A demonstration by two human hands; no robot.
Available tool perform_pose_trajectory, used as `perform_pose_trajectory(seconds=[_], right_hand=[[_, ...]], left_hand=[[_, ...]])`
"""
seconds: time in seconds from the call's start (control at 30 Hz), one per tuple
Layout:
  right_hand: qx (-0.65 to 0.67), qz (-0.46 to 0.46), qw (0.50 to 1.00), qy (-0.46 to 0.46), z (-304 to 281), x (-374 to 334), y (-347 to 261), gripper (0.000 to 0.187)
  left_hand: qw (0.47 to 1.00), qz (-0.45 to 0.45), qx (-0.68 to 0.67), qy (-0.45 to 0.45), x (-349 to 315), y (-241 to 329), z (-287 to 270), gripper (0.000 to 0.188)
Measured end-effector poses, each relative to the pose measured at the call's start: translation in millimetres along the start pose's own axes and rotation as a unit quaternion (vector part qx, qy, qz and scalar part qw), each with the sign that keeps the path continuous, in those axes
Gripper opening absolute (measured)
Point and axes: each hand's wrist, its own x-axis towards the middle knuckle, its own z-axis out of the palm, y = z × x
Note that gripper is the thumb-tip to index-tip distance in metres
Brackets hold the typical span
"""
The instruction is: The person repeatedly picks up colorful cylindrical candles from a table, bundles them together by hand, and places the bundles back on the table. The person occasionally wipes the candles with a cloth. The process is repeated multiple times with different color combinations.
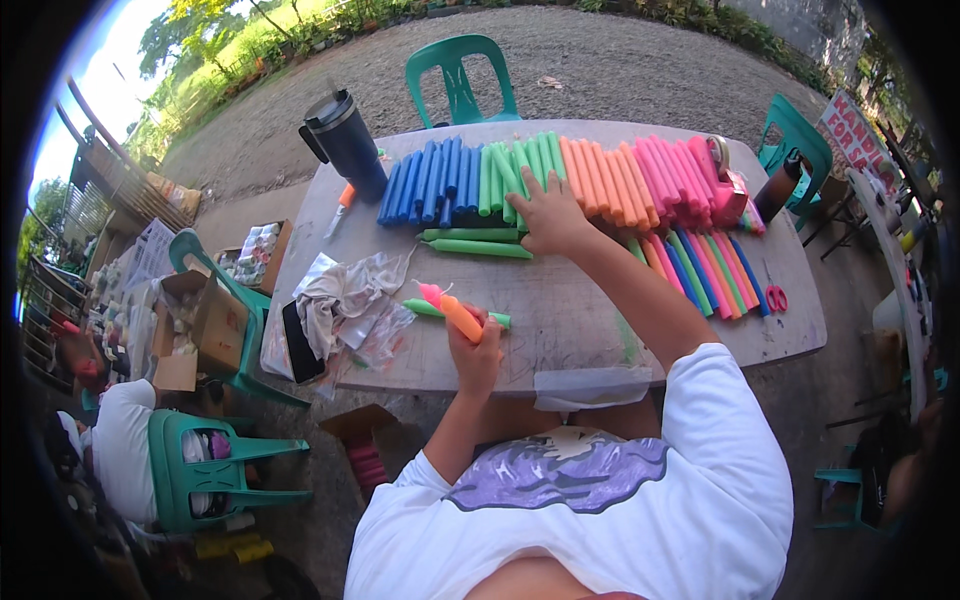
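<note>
My left hand (477, 358) is closed around an orange candle (460, 318) and a pink candle (430, 292), their wicks pointing away to the left. Behind that hand a green candle (500, 320) lies on the table. My right hand (548, 217) reaches forward with fingers spread, over the near ends of the green candles (496, 180); whether it grips one cannot be made out. Blue candles (432, 180) lie to the left of the green ones, orange candles (605, 180) and pink candles (675, 180) to the right. Two loose green candles (480, 247) lie nearer me.
Mixed-colour candles (715, 270) and red scissors (777, 298) are at right, near a pink tape dispenser (730, 200). At left stand a dark tumbler (345, 145), an orange-handled knife (345, 197), a crumpled cloth (345, 295) and a phone (300, 342). Green chairs (460, 75) surround the table.
</note>
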Motion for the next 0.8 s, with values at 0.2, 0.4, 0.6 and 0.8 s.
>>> perform_pose_trajectory(seconds=[0.2,0.4,0.6,0.8], right_hand=[[-0.069,0.014,0.987,0.147,42,-7,-20,0.038],[-0.083,0.062,0.968,0.230,38,-19,-42,0.027],[-0.002,0.043,0.975,0.217,34,-25,-35,0.026],[0.105,0.001,0.964,0.244,-7,-79,-39,0.021]], left_hand=[[0.999,-0.005,-0.039,-0.009,2,-2,1,0.023],[0.999,-0.014,-0.046,-0.004,2,-5,-3,0.023],[0.998,-0.016,-0.047,-0.026,3,-5,0,0.021],[0.945,-0.247,-0.199,-0.078,3,6,26,0.023]])
